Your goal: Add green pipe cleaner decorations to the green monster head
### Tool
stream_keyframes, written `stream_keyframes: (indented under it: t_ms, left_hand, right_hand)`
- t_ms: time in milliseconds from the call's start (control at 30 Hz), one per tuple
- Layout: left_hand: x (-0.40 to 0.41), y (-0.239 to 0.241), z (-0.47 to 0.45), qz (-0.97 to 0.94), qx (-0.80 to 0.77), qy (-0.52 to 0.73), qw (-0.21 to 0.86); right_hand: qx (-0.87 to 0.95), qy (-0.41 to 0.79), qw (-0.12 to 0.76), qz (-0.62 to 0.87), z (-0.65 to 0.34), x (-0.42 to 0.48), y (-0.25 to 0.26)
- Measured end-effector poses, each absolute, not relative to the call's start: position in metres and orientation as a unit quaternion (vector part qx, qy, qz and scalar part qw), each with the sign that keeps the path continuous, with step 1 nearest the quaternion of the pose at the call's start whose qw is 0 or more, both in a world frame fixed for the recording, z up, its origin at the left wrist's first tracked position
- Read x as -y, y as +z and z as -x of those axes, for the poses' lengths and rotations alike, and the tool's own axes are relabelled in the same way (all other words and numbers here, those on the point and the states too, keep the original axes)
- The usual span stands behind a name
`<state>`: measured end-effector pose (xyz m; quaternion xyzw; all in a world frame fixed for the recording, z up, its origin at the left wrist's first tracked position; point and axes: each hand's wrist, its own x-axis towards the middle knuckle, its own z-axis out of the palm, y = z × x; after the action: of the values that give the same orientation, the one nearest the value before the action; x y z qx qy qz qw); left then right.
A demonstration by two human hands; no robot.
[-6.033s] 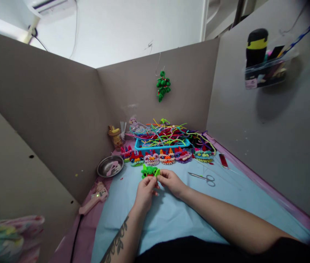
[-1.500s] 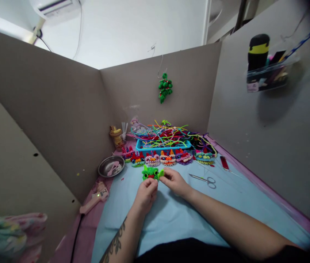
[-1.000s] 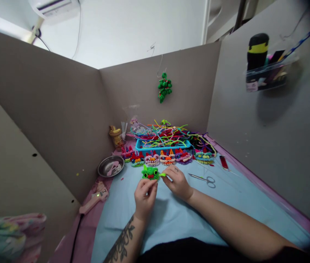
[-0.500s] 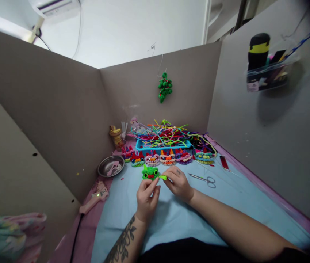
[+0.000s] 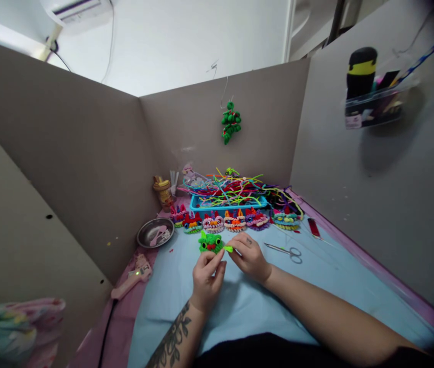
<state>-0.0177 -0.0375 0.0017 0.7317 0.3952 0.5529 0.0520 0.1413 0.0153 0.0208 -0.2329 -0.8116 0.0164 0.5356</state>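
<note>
Head view: a desk boxed in by grey partition boards.
Blue tray point(image 5: 227, 204): heaped with pipe cleaners point(image 5: 232, 186).
Steel bowl point(image 5: 155, 233): left of the tray, pale bits inside.
Green figure point(image 5: 209, 242): just before the tray, on the blue mat point(image 5: 240, 301); its light-green stem point(image 5: 228, 249) points right.
Left hand point(image 5: 207, 278): fingertips pinched at the figure's lower edge.
Right hand point(image 5: 250, 257): fingers closed on the stem.
Scissors point(image 5: 286, 251): right of the hands.

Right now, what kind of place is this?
Probably a partitioned craft workstation for pipe-cleaner figures: grey divider panels wall it in, a blue tray is heaped with coloured pipe cleaners, a row of finished figures lies before it, beside scissors.
</note>
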Motion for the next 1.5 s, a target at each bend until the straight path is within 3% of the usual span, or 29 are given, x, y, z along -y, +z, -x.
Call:
stream_keyframes:
  t_ms: [1500]
  left_hand:
    - [0.0369,0.004,0.0148,-0.744,-0.376,0.552,0.019]
  right_hand:
    - [0.798,0.015,0.56,0.223,-0.1386,-0.0148,0.0212]
